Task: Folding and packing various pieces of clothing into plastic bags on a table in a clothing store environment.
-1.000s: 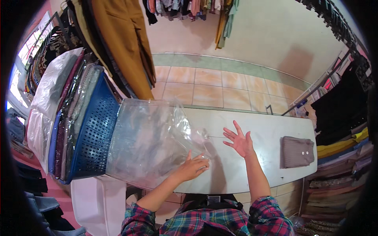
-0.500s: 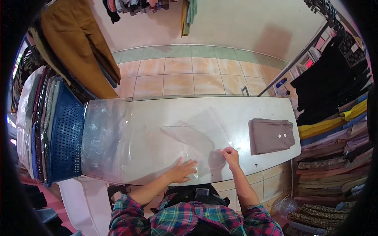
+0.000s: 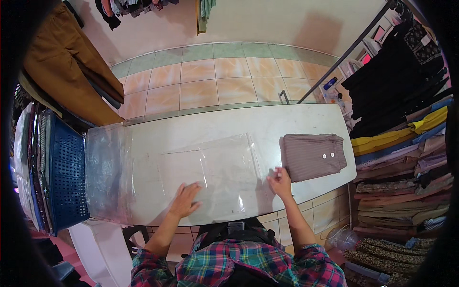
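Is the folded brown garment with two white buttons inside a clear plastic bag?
No, the folded brown garment lies uncovered on the white table, to the right of the clear plastic bag.

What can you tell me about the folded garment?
The garment is grey-brown and ribbed, in what looks like knit fabric, with two round white buttons towards its right side. It is folded into a rough rectangle and lies flat near the right end of the white table. The right hand is close to its lower left corner; contact is unclear.

Glossy film is seen in the flat, clear plastic bag [image 3: 222,167]. Matt, ribbed cloth is shown by the folded grey-brown garment [image 3: 308,158]
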Demonstrator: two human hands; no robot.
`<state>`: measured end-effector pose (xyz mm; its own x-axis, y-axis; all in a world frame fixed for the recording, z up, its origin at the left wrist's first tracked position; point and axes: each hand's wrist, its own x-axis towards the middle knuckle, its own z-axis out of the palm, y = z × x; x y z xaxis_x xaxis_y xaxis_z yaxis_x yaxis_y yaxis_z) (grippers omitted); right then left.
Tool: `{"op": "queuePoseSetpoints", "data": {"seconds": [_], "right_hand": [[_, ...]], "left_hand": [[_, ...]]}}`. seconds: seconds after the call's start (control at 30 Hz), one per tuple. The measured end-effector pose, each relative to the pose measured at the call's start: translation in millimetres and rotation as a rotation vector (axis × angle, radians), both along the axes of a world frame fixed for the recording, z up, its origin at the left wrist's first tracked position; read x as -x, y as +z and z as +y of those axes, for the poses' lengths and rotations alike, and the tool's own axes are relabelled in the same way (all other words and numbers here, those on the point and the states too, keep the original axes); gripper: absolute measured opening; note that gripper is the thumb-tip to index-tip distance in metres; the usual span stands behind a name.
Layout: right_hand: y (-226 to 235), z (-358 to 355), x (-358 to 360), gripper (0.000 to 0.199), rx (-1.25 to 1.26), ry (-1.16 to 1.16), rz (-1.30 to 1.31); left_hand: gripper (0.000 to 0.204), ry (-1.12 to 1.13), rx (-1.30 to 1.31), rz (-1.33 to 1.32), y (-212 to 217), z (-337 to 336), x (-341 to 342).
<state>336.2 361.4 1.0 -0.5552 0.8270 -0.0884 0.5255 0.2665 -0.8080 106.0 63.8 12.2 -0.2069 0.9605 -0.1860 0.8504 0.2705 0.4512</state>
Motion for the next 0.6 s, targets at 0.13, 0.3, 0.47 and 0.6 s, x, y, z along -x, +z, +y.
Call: {"op": "queuePoseSetpoints", "data": {"seconds": [0.13, 0.3, 0.47, 0.6], "right_hand": [[12, 3, 46, 0.046, -0.312, 0.339, 0.006], [0, -15, 56, 0.052, -0.550, 0.686, -0.253], [-7, -17, 39, 0.057, -0.476, 0.647, -0.242], [-9, -16, 30, 0.057, -0.453, 0.664, -0.207]], "left_hand": [[0.064, 0.264, -0.064, 0.057, -4, 8, 26], [0.073, 0.510, 0.130, 0.275, -10, 20, 42], [0.073, 0.481, 0.116, 0.448, -15, 35, 66], [0.068, 0.516, -0.200, 0.354, -33, 71, 32]]}}
